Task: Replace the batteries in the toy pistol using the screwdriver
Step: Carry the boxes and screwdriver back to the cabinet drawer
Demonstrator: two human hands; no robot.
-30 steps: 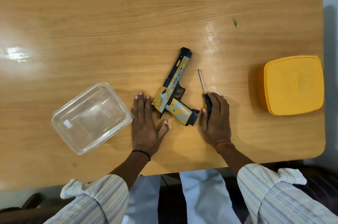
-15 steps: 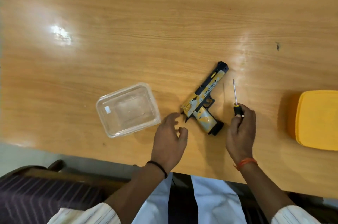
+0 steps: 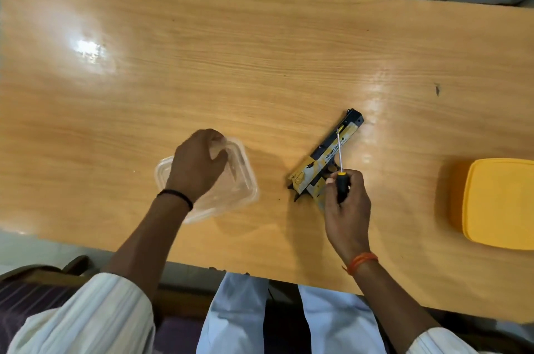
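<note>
Right hand [image 3: 346, 203]: the screwdriver [image 3: 340, 164] is gripped by its black handle, fingers curled round it, shaft laid over the toy pistol [image 3: 326, 155], presumably readied for the battery-cover screw. The pistol is left lying flat on the table [image 3: 260, 64], right of centre. The left hand [image 3: 198, 165] is held over the clear container [image 3: 239, 177]; its curled fingers reach inside, though any grip cannot be told. No contents are discernible. The yellow box [image 3: 500, 203] at far right is kept closed.
</note>
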